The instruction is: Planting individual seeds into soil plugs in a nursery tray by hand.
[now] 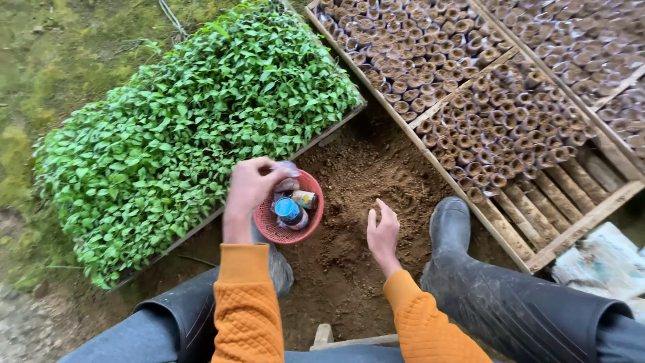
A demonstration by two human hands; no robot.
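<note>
The left hand point(252, 183) is positioned over the 11 o'clock rim of a small red basket point(269, 230), its fingers closed on a small pale item point(289, 169); the item is partly hidden and cannot be identified. The red basket rests on bare soil point(349, 195) at frame centre and contains a blue-capped jar point(290, 211) and a small yellow-labelled container point(304, 199). The right hand point(383, 234) lies at 3 o'clock from the basket, near it but apart, fingers released and loosely curled over the soil, grasping nothing. A tray of dense green seedlings point(195, 128) borders the basket at 10 o'clock. A wooden crate point(571, 225) packed with soil-filled paper tubes point(497, 128) extends from 12 to 3 o'clock. A black rubber boot point(449, 228) stands just beside the right hand at 3 o'clock, between the hand and the crate. Both forearms carry orange quilted sleeves point(245, 309).
</note>
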